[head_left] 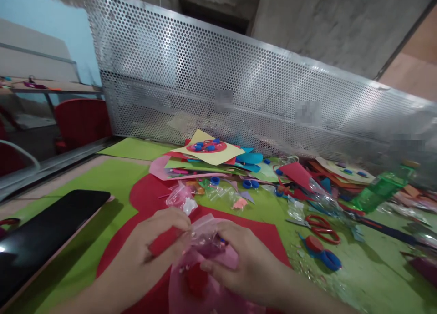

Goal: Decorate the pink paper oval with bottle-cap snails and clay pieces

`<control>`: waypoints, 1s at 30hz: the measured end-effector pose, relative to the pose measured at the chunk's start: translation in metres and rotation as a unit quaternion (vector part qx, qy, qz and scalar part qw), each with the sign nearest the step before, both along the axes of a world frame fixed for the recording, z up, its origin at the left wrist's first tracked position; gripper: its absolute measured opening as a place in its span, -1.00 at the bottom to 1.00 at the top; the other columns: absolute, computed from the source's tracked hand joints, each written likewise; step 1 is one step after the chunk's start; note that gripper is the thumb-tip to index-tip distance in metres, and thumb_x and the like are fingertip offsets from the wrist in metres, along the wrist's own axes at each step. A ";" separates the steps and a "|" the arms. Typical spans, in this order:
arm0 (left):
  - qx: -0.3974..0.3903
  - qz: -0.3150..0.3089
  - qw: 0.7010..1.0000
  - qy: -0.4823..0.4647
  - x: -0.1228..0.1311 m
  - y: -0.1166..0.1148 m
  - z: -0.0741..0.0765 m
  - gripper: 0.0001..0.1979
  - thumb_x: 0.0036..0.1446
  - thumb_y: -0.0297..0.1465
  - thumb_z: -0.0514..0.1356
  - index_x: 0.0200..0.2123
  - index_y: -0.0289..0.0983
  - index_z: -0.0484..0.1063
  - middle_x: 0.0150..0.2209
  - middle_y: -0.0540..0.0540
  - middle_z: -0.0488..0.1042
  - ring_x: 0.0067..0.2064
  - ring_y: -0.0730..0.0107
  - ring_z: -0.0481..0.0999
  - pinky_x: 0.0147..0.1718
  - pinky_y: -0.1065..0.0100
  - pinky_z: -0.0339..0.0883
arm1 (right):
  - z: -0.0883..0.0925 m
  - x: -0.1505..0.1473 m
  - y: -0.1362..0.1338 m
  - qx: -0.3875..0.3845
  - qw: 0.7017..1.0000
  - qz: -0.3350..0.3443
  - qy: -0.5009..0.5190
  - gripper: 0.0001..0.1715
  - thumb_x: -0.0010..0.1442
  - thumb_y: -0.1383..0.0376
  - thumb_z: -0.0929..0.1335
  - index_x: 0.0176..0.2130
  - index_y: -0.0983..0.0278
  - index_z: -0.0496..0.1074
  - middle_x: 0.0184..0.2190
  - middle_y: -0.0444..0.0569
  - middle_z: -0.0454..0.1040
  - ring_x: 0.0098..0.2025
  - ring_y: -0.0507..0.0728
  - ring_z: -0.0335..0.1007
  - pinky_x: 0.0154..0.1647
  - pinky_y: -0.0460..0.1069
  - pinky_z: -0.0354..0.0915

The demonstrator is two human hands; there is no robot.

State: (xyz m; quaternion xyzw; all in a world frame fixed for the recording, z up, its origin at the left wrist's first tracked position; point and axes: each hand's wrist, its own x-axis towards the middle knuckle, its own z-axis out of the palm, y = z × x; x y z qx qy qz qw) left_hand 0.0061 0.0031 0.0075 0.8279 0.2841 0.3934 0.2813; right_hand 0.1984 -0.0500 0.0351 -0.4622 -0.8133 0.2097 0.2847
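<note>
My left hand point(155, 241) pinches one edge of a small see-through plastic bag point(204, 235), thumb against the fingertips. On the bag's other side, my right hand point(244, 257) has its fingers curled on it. Small bits seem to lie inside the bag, too blurred to name. Below both hands is a pink cut-out sheet point(177, 284) with a dark red patch on it. This sheet lies over a large red paper shape point(118, 259) on green paper. Just beyond my hands rest a plastic bag with pink contents point(180, 193) and a small white piece point(190, 206).
A black phone point(51, 241) lies at left. Stacked coloured paper point(218, 155) stands at the back, before a perforated metal screen point(191, 68). At right are red-handled scissors point(322, 228), blue tape rings point(330, 260), a green bottle point(380, 191) and scattered scraps.
</note>
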 end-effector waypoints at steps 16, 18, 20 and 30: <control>0.018 0.248 0.940 0.234 -0.007 0.048 -0.012 -0.52 0.14 -0.25 -0.03 0.08 -0.36 0.18 0.07 -0.31 0.29 0.10 -0.04 0.23 -0.01 -0.08 0.12 | -0.042 0.097 0.067 0.056 0.895 -0.377 -0.231 -0.67 0.01 0.40 0.24 -0.18 0.38 0.39 -0.23 0.24 0.46 -0.16 0.34 0.35 -0.23 0.15 0.21; -0.004 0.262 0.934 0.244 -0.007 0.054 -0.018 -0.49 0.13 -0.25 -0.02 0.10 -0.42 0.16 0.08 -0.36 0.28 0.09 -0.08 0.25 -0.05 -0.08 0.17 | -0.047 0.099 0.068 0.062 0.883 -0.394 -0.248 -0.56 -0.02 0.41 0.24 -0.09 0.39 0.36 -0.12 0.29 0.42 -0.08 0.41 0.29 -0.18 0.25 0.17; -0.016 0.259 0.932 0.255 -0.006 0.056 -0.024 -0.49 0.12 -0.27 -0.01 0.10 -0.41 0.18 0.06 -0.36 0.31 0.08 -0.08 0.28 -0.05 -0.09 0.17 | -0.049 0.092 0.067 0.081 0.885 -0.377 -0.259 -0.46 -0.02 0.41 0.23 0.01 0.38 0.29 0.00 0.26 0.34 0.02 0.41 0.20 -0.08 0.29 0.09; -0.005 0.226 0.928 0.297 -0.003 0.048 -0.022 -0.59 0.14 -0.31 -0.02 0.07 -0.19 0.26 0.07 -0.20 0.35 0.09 0.04 0.28 -0.01 -0.09 0.10 | -0.063 0.072 0.066 0.081 0.935 -0.178 -0.294 -0.58 0.11 0.37 0.18 -0.03 0.28 0.35 -0.03 0.03 0.42 0.04 0.20 0.21 0.07 0.18 0.03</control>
